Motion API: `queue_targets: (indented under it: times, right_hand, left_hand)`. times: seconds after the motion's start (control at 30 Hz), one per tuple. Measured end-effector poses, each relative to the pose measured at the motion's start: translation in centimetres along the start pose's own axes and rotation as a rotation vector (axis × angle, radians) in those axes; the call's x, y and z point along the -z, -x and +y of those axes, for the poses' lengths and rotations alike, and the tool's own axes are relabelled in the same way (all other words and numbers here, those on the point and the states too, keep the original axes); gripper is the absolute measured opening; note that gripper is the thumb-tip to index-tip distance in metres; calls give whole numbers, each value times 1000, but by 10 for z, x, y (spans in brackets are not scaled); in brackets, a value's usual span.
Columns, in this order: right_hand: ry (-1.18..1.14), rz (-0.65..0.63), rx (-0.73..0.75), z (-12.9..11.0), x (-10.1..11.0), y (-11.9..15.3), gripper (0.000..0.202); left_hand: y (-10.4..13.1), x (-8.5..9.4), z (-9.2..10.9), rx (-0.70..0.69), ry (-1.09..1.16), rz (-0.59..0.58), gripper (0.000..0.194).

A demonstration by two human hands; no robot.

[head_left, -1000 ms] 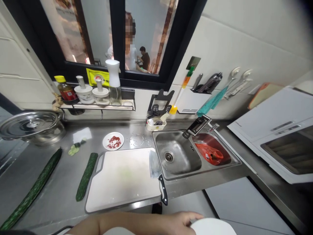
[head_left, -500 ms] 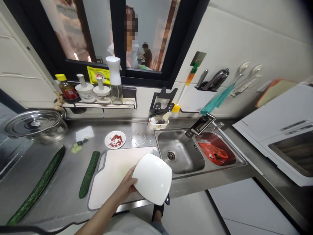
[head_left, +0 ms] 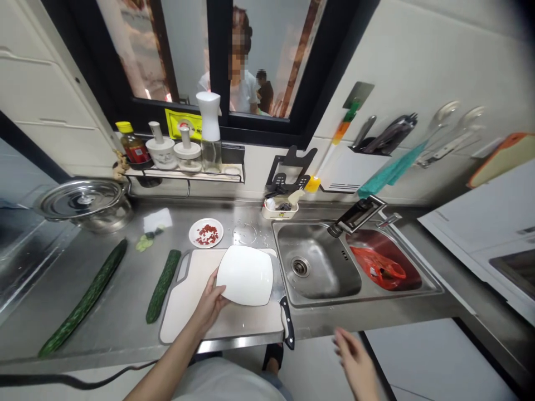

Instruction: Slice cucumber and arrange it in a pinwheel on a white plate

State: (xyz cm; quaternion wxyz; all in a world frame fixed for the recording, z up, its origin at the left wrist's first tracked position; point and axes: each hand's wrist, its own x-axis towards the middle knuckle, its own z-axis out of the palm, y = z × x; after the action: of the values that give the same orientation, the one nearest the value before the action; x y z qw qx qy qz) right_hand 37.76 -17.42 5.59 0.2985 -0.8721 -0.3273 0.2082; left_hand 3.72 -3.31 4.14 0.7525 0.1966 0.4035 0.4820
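My left hand [head_left: 211,301] grips the left edge of a white square plate [head_left: 246,275], thumb on top, above the cutting board [head_left: 184,314]. My right hand [head_left: 353,356] is in the air at the lower right, fingers apart and nothing in it, in front of the counter edge. A knife with a black handle [head_left: 287,323] lies at the board's right edge, its blade mostly hidden by the plate. Left of the board lies a short cucumber piece [head_left: 163,287], and farther left a long cucumber [head_left: 86,298].
Behind the board sits a small plate of red bits [head_left: 217,225]. Cucumber scraps [head_left: 144,243] and a lidded steel pot [head_left: 102,214] are at the left. A double sink [head_left: 317,284] with a faucet [head_left: 355,216] and red bag [head_left: 378,268] is at the right. A person [head_left: 244,92] shows through the window.
The white plate has moved left and up over the board with my left hand, uncovering the knife handle. My right hand has come into view at the lower right. The view has shifted somewhat.
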Motion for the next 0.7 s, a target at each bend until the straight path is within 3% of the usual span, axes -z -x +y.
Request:
queue_targets:
  times: [0.03, 0.13, 0.23, 0.4, 0.7]
  right_hand:
    - [-41, -68, 11, -18, -20, -9, 38]
    - [-368, -516, -59, -78, -76, -23, 45]
    - [-567, -708, -128, -125, -114, -28, 36]
    - [-701, -743, -165, -152, -142, -43, 16]
    - [-795, -664, -139, -171, -162, -82, 7]
  left_hand:
    - [-2, -2, 0, -2, 2, 21, 79]
    - [-10, -9, -1, -15, 12, 72, 80]
    - [-22, -15, -1, -63, 15, 84, 75]
    - [-51, -19, 1, -91, 7, 101, 68]
    - [-92, -22, 16, 0, -24, 83, 65]
